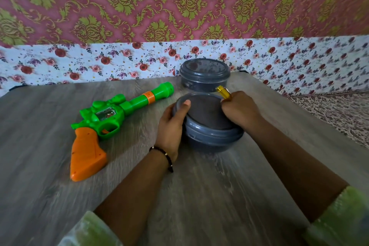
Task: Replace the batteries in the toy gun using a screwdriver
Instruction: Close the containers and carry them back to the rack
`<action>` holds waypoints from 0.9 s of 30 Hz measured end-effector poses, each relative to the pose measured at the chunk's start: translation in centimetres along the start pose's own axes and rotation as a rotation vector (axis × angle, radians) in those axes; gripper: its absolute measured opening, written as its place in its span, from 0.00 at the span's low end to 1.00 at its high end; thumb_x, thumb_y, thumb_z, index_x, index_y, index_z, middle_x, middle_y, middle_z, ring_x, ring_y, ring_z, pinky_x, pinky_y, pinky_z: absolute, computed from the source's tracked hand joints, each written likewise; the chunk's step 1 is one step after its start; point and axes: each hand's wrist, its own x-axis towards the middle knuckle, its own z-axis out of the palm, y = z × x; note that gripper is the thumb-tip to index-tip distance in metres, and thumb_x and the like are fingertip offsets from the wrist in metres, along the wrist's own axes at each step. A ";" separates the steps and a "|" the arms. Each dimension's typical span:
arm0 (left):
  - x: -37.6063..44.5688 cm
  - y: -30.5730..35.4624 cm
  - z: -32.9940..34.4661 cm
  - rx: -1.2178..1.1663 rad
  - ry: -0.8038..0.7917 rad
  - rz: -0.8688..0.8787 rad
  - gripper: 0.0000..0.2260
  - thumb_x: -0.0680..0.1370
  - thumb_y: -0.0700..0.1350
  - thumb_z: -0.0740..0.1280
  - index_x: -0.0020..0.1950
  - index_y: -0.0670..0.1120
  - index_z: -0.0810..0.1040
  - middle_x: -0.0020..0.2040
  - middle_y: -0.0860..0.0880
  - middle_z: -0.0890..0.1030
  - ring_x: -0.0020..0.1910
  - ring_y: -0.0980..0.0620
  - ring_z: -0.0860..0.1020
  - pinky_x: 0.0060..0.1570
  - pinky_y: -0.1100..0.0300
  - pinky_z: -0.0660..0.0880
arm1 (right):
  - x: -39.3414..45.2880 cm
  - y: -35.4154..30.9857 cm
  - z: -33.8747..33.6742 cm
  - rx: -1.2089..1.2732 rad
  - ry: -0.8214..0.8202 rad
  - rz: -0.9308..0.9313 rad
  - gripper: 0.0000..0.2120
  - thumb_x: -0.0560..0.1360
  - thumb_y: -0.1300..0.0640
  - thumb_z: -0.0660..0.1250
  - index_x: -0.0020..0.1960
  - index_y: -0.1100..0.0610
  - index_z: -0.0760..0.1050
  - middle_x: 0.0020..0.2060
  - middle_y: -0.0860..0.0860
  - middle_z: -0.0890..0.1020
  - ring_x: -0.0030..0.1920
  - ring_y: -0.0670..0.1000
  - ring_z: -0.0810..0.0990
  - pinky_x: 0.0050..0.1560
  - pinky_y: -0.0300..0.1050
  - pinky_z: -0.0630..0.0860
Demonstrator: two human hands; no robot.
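A green toy gun [111,113] with an orange grip lies on its side on the grey wooden table [199,195], left of my hands. My left hand [171,126] grips the left edge of a grey lid [205,110], which sits tilted on the near round grey container [211,138]. My right hand [239,110] rests at the lid's right edge, fingers curled round a screwdriver whose yellow handle [224,92] sticks up behind it. The screwdriver's shaft is hidden. I cannot see any batteries.
A second round grey container [203,75] with its lid on stands just behind the near one, by the table's far edge. Flowered cloth covers the surface behind the table and to its right, under a patterned wall.
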 end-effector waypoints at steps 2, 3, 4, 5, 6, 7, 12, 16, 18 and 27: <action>0.7 0.4 -0.7 -0.140 0.065 -0.030 0.25 0.71 0.50 0.73 0.64 0.40 0.78 0.59 0.42 0.83 0.61 0.43 0.80 0.65 0.47 0.75 | 1.3 -1.1 0.3 0.040 -0.106 -0.027 0.10 0.76 0.54 0.62 0.48 0.62 0.75 0.40 0.57 0.76 0.42 0.58 0.76 0.36 0.44 0.68; 1.1 0.5 -1.1 -0.197 0.091 -0.057 0.28 0.68 0.51 0.73 0.64 0.40 0.78 0.59 0.41 0.83 0.61 0.41 0.80 0.66 0.45 0.74 | 2.1 -1.5 0.2 0.126 -0.148 -0.008 0.11 0.76 0.54 0.63 0.49 0.62 0.75 0.40 0.58 0.77 0.40 0.58 0.78 0.35 0.44 0.70; 1.4 0.5 -1.6 -0.237 0.114 -0.079 0.30 0.65 0.52 0.73 0.64 0.40 0.78 0.60 0.41 0.83 0.62 0.41 0.80 0.67 0.43 0.73 | 3.0 -1.7 0.1 0.244 -0.174 0.043 0.11 0.77 0.55 0.63 0.50 0.63 0.75 0.39 0.58 0.79 0.37 0.57 0.79 0.32 0.44 0.72; 1.8 0.3 -1.9 -0.258 0.146 -0.086 0.29 0.66 0.52 0.73 0.64 0.40 0.78 0.60 0.41 0.82 0.62 0.41 0.79 0.67 0.42 0.72 | 4.5 -1.7 0.1 0.354 -0.151 0.103 0.10 0.77 0.56 0.63 0.50 0.63 0.76 0.38 0.58 0.80 0.32 0.56 0.78 0.29 0.42 0.71; 1.7 0.3 -1.9 -0.258 0.187 -0.071 0.26 0.69 0.50 0.72 0.63 0.40 0.79 0.60 0.41 0.82 0.62 0.41 0.79 0.67 0.43 0.73 | 5.9 -1.3 0.1 0.426 -0.098 0.159 0.10 0.77 0.58 0.63 0.51 0.64 0.76 0.37 0.57 0.81 0.27 0.53 0.76 0.26 0.40 0.70; 1.9 0.1 -1.8 -0.250 0.240 -0.043 0.21 0.73 0.47 0.70 0.63 0.39 0.79 0.60 0.41 0.82 0.61 0.42 0.79 0.65 0.45 0.74 | 7.6 -0.9 0.2 0.479 -0.043 0.209 0.10 0.76 0.59 0.62 0.52 0.64 0.76 0.36 0.57 0.81 0.24 0.51 0.72 0.24 0.37 0.67; 2.3 -0.5 -0.8 -0.174 0.361 0.111 0.12 0.78 0.38 0.65 0.61 0.38 0.79 0.55 0.45 0.83 0.51 0.53 0.80 0.52 0.61 0.77 | 13.5 0.3 2.0 0.761 -0.098 0.411 0.14 0.76 0.48 0.63 0.56 0.55 0.71 0.47 0.54 0.75 0.30 0.47 0.74 0.19 0.28 0.59; 1.8 -0.2 -0.8 -0.186 0.367 0.085 0.16 0.74 0.41 0.69 0.61 0.40 0.79 0.55 0.46 0.84 0.52 0.52 0.82 0.53 0.58 0.78 | 16.5 0.0 4.3 0.852 -0.121 0.485 0.30 0.70 0.42 0.69 0.66 0.54 0.67 0.54 0.52 0.77 0.38 0.51 0.81 0.22 0.35 0.68; 1.9 0.0 -0.8 -0.212 0.361 0.047 0.14 0.75 0.39 0.68 0.61 0.39 0.79 0.56 0.44 0.84 0.53 0.50 0.81 0.55 0.56 0.77 | 17.3 0.3 4.8 0.877 -0.089 0.510 0.32 0.68 0.43 0.72 0.67 0.54 0.67 0.60 0.54 0.76 0.49 0.55 0.80 0.27 0.40 0.69; 0.7 4.5 0.5 -0.384 0.455 -0.126 0.31 0.61 0.45 0.72 0.63 0.37 0.76 0.58 0.39 0.82 0.57 0.43 0.79 0.60 0.46 0.76 | 13.7 -0.7 1.3 0.916 -0.108 0.601 0.17 0.71 0.54 0.69 0.56 0.59 0.71 0.37 0.57 0.76 0.23 0.48 0.74 0.17 0.31 0.63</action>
